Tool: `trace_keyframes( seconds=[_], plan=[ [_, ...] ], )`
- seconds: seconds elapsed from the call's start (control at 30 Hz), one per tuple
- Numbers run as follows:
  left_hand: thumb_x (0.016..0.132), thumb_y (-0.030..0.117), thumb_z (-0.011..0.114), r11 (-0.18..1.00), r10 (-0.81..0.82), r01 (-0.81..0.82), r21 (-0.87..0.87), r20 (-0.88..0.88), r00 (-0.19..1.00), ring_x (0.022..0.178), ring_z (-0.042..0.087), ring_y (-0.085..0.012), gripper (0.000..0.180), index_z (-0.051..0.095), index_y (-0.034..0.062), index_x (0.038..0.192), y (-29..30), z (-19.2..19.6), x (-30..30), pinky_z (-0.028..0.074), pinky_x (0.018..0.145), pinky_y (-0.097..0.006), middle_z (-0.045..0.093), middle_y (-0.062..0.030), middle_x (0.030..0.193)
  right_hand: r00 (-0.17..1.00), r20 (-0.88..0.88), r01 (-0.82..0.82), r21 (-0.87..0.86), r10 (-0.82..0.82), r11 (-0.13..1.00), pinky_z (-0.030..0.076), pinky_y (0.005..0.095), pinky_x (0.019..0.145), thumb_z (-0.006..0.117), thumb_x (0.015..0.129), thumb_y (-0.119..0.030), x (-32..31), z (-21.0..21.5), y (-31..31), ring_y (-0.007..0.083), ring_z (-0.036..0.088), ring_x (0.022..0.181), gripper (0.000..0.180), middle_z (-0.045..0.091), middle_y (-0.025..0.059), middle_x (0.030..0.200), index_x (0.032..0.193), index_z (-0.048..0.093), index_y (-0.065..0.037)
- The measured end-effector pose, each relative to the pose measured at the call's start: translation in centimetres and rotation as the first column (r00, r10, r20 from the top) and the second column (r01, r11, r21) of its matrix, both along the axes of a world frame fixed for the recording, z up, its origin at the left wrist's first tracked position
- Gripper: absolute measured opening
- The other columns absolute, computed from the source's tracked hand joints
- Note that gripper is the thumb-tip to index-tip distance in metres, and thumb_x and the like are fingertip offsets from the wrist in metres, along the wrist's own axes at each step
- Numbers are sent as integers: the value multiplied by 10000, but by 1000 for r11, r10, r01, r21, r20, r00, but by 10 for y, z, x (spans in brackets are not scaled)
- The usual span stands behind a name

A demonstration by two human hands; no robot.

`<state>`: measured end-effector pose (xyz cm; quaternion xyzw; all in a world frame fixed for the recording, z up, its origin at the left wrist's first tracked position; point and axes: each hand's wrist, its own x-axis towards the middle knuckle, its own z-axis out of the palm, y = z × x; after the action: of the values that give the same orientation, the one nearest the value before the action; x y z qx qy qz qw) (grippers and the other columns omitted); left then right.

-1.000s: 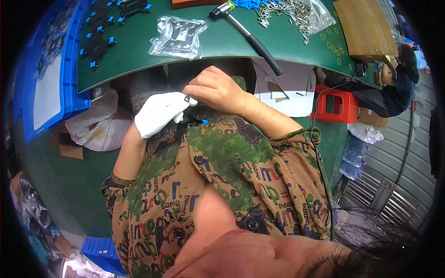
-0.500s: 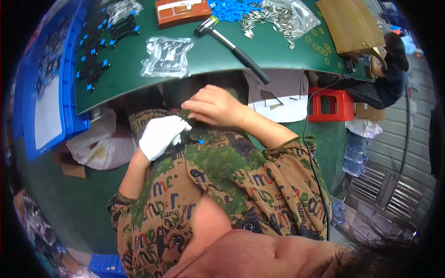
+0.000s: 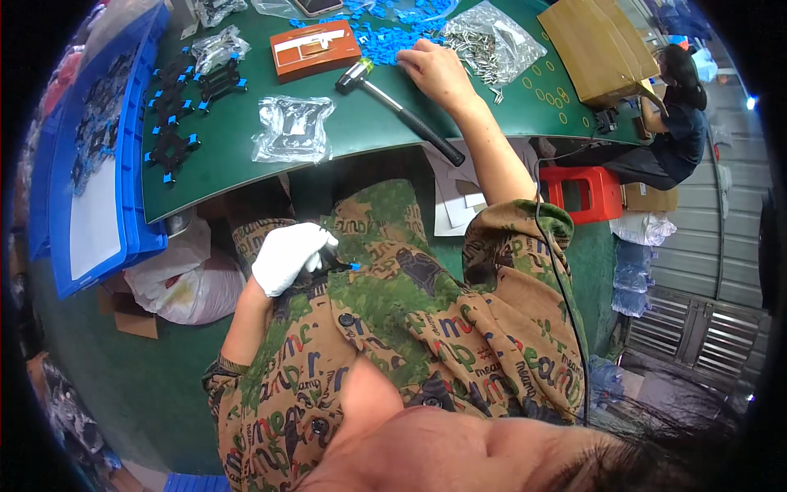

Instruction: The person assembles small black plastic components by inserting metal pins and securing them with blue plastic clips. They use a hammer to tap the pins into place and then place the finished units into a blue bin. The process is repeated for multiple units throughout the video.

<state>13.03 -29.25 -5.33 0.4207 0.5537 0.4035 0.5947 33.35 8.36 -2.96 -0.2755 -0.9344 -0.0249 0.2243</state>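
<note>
My left hand (image 3: 288, 257), in a white glove, is closed over my lap. It grips a black plastic part (image 3: 329, 261), largely hidden by the glove and lost against the dark cloth. A small blue clip (image 3: 354, 266) shows at that part's right end. My bare right hand (image 3: 438, 74) reaches over the table to the near edge of a pile of small blue clips (image 3: 385, 41). Its fingers are bent together at the clips; whatever is between the fingertips cannot be seen. Just left of it lies a hammer (image 3: 402, 112) with a black grip.
Black frames with blue corners (image 3: 170, 148) lie on the green table (image 3: 221, 164) at left, near a bagged part (image 3: 293, 129) and an orange box (image 3: 316, 51). Metal pins (image 3: 475, 51), rubber rings (image 3: 551, 97) and a carton (image 3: 598, 53) are at right. A co-worker (image 3: 684, 123) sits beyond.
My right hand has left my lap and moved up and forward to the blue clips on the table. The left hand stays over my lap, still gripping the black part.
</note>
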Motion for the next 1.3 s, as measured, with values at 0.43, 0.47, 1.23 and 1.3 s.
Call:
trace_keyframes(
  seconds=[0.43,0.47,1.23,1.3],
  plan=[
    [1022,186,615,1000,10,-9,-23,36,999,599,598,-109,262,755,-32,989,2,0,1,482,610,-265,614,-35,652,978,208,47,-160,-13,986,517,465,881,685,938,-379,-13,9,14,302,681,1002,257,698,78,1025,1042,778,-162],
    [1022,186,615,1000,4,-3,-24,45,999,599,599,-110,262,755,-32,992,2,0,1,482,611,-265,614,-36,651,980,197,34,-210,8,977,530,458,880,690,935,-382,-13,7,21,311,682,1007,265,700,84,1034,1044,776,-156],
    [1024,181,613,1000,3,-4,19,45,999,606,603,-106,250,756,-23,1012,2,-7,-7,480,611,-258,619,-26,659,921,349,-147,-102,173,984,486,474,850,633,982,-352,-16,24,14,297,669,1005,237,677,59,1017,1121,737,-190],
    [1024,179,612,999,-8,7,31,38,999,607,602,-106,249,758,-23,1016,4,-7,-7,480,610,-259,619,-26,660,907,376,-166,-98,191,981,481,481,855,632,983,-358,-20,20,13,302,668,1005,245,677,57,1022,1120,739,-185]
  ],
)
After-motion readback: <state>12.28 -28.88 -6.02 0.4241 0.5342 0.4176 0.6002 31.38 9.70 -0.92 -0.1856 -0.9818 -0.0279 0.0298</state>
